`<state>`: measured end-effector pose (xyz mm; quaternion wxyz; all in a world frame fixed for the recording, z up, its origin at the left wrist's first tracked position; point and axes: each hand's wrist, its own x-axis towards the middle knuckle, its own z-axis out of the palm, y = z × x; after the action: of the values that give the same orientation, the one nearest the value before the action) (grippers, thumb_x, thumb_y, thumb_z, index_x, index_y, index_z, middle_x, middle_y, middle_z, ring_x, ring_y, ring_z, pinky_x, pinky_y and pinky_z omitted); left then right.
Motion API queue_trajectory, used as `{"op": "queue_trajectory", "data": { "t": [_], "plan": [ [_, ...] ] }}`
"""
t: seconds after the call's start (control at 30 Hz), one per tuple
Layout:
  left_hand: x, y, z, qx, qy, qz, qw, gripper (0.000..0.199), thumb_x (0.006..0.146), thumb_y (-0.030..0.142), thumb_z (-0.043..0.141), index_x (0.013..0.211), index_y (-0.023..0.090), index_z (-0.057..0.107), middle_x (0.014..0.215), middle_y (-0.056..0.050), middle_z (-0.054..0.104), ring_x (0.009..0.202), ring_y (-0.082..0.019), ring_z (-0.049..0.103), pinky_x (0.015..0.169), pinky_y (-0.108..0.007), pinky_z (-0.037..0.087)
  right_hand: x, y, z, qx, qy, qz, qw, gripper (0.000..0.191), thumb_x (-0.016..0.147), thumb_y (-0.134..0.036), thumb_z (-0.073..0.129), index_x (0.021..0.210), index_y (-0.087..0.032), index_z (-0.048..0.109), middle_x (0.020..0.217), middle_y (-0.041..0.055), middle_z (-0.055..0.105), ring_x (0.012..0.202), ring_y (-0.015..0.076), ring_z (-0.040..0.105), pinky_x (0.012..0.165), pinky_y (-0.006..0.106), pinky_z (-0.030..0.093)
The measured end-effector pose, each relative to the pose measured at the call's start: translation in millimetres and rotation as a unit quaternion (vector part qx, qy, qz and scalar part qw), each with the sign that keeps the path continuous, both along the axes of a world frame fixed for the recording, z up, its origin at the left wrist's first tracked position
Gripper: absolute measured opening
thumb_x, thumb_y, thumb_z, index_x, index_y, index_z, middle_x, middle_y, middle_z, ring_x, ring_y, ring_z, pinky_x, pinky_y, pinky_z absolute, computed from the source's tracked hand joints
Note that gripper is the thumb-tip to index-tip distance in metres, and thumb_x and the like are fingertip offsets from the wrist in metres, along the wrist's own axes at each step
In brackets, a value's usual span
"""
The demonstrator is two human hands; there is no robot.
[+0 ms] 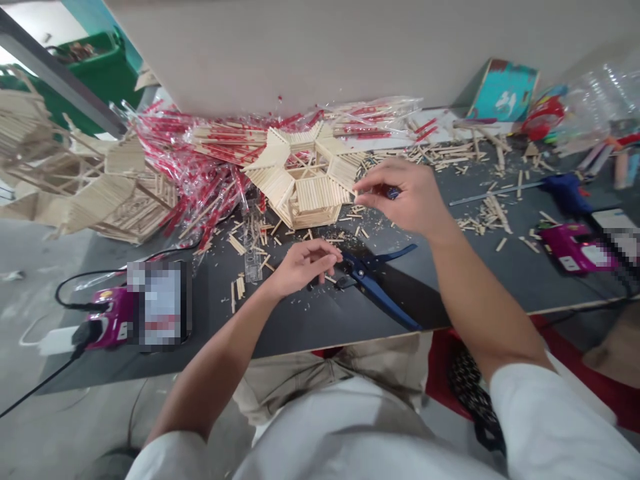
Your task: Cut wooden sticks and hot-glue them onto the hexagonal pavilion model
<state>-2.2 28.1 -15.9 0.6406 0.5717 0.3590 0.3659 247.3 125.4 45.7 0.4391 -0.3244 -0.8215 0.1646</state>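
Observation:
A star-shaped structure of thin wooden sticks (315, 200) with an open middle stands on the dark table in front of me. My right hand (407, 197) is at its right side, thumb and forefinger pinched together by its edge. What the pinch holds is too small to make out, and a small dark blue object (393, 193) shows beneath the curled fingers. My left hand (307, 267) is low in front of the structure, fingers curled and thumb against them; any content is hidden. Its fingertips are beside the jaws of blue-handled cutters (375, 290), which lie with handles spread.
Plastic-wrapped red-tipped sticks (200, 160) are heaped behind. Another stick structure (95, 180) stands left. A phone (163, 307) lies beside a purple power strip (113, 317). Right are stick scraps (493, 213), a blue glue gun (567, 190) and a second purple strip (575, 248).

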Motion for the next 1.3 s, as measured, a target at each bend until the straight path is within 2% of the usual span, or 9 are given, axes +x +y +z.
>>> {"op": "queue_trajectory", "data": {
  "t": [0.13,0.27,0.4,0.57,0.8,1.07,1.3],
  "plan": [
    [2,-2,-5.0,0.044,0.090,-0.002,0.995,0.035,0.096,0.051,0.072,0.096,0.016,0.075,0.076,-0.004,0.069,0.064,-0.013,0.064,0.058,-0.024,0.054,-6,4,-7.7,0.000,-0.011,0.013,1.000,0.014,0.088,-0.038,0.087,0.097,-0.029,0.083,0.094,-0.0001,0.074,0.064,0.0137,0.060,0.061,0.033,0.051],
    [6,-3,-11.3,0.082,0.135,0.013,0.987,0.029,0.099,0.045,0.066,0.096,0.018,0.075,0.078,-0.004,0.071,0.065,-0.014,0.064,0.058,-0.023,0.051,-6,4,-20.8,0.001,0.001,-0.020,1.000,0.013,0.089,-0.036,0.085,0.101,-0.034,0.083,0.099,-0.0002,0.072,0.066,0.0149,0.060,0.065,0.036,0.054],
    [8,-3,-15.1,0.113,0.168,0.052,0.978,0.025,0.100,0.041,0.064,0.100,0.019,0.076,0.088,-0.005,0.076,0.065,-0.013,0.063,0.058,-0.023,0.048,-6,4,-27.0,0.000,0.016,-0.014,1.000,0.014,0.092,-0.039,0.083,0.105,-0.035,0.083,0.099,0.0004,0.072,0.067,0.0154,0.061,0.065,0.035,0.053],
    [7,-1,-16.5,0.137,0.194,0.054,0.970,0.021,0.101,0.036,0.063,0.098,0.020,0.076,0.086,-0.003,0.077,0.066,-0.013,0.062,0.060,-0.023,0.044,-5,5,-26.9,0.020,0.008,-0.018,1.000,0.018,0.091,-0.047,0.083,0.106,-0.036,0.084,0.097,0.0005,0.072,0.065,0.0144,0.060,0.063,0.033,0.050],
    [8,-2,-16.7,0.149,0.201,0.046,0.967,0.022,0.101,0.036,0.061,0.100,0.020,0.076,0.088,-0.003,0.077,0.069,-0.014,0.064,0.062,-0.024,0.046,1,0,-24.4,0.006,0.000,-0.001,1.000,0.026,0.094,-0.041,0.080,0.119,-0.035,0.080,0.106,0.0021,0.072,0.069,0.0145,0.065,0.067,0.032,0.054],
    [7,-2,-20.1,0.178,0.211,0.024,0.961,0.020,0.103,0.031,0.059,0.103,0.021,0.077,0.095,-0.003,0.079,0.073,-0.014,0.066,0.065,-0.025,0.046,-5,-3,-24.5,0.046,-0.029,-0.038,0.998,0.012,0.098,-0.033,0.073,0.105,-0.037,0.082,0.101,0.0019,0.073,0.082,0.0210,0.067,0.076,0.041,0.055],
    [8,-3,-20.2,0.201,0.235,0.009,0.951,0.020,0.103,0.029,0.058,0.103,0.021,0.076,0.096,-0.003,0.078,0.072,-0.014,0.065,0.066,-0.026,0.046,-4,-3,-25.6,0.037,-0.027,-0.037,0.998,0.011,0.097,-0.034,0.073,0.104,-0.036,0.081,0.102,0.0026,0.073,0.082,0.0216,0.067,0.077,0.043,0.057]
  ]
}}
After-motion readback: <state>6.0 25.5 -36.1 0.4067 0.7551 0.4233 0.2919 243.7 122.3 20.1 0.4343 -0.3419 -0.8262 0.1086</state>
